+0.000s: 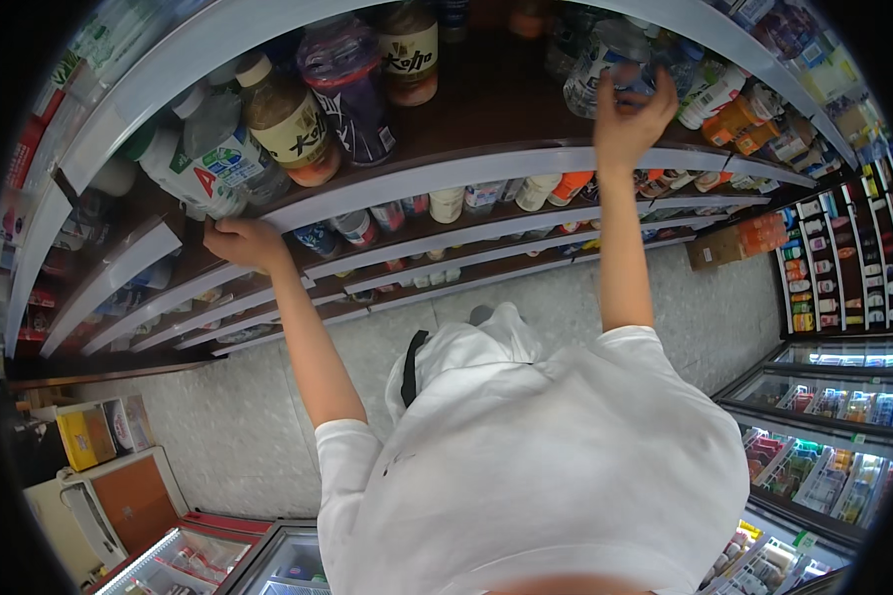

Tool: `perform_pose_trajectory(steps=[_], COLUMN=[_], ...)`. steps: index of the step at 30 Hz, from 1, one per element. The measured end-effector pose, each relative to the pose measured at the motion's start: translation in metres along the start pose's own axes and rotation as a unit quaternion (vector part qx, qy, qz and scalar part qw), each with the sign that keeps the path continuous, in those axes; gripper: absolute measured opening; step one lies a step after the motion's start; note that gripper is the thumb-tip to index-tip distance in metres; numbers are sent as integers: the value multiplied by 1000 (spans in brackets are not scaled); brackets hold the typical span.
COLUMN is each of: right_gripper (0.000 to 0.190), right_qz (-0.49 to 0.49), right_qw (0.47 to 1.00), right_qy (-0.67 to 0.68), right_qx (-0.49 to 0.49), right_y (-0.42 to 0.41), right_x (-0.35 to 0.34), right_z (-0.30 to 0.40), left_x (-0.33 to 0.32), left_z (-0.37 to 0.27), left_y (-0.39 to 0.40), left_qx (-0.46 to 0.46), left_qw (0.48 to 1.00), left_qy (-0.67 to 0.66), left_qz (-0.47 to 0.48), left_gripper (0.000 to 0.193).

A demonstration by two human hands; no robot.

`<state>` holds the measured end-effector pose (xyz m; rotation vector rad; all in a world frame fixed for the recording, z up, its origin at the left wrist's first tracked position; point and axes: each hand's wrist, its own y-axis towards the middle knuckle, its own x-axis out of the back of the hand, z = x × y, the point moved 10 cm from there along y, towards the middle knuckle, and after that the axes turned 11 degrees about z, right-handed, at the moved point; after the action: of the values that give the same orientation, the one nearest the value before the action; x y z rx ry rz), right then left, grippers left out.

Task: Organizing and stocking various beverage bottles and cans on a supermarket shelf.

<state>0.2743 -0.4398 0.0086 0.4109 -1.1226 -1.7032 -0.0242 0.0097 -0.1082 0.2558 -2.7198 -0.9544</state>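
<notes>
My right hand is raised to the shelf at the upper right, its fingers at a clear plastic bottle; whether they grip it is not clear. My left hand rests at the shelf's front edge on the left, just below a white bottle with a green cap. Beside that bottle stand a clear bottle with a white cap, a brown drink bottle with a cream label, a dark purple shrink-wrapped bottle and another brown bottle.
Lower shelves with bottles and cans run below. Glass-door drink coolers stand at the lower right, a red-edged chest cooler at the lower left. Cardboard boxes sit at the far right end of the shelves. Grey floor tiles lie behind me.
</notes>
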Motion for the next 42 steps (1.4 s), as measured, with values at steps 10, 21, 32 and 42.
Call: perform_pose_trajectory(steps=[10,21,32,42], right_gripper=[77,74,84,36], right_qz=[134,217,201,175], right_qw=[961,969,974,953], right_qy=[-225,-114,31,235], right_qx=[-86,16,99,-78], right_y=[23,-10,-37,-17], right_x=[-35,-62,-112,-116], right_z=[-12,58,119,29], left_x=[-2,-1,-5,-1], left_z=[2,-3,3,5], left_y=[1,0,3,1], left_qx=[-3,-29,-24,-15], left_qw=[1000,999,999,1000], left_qy=[4,16,16,18], left_qz=[13,13,12,14], left_gripper=[39,38,38,38])
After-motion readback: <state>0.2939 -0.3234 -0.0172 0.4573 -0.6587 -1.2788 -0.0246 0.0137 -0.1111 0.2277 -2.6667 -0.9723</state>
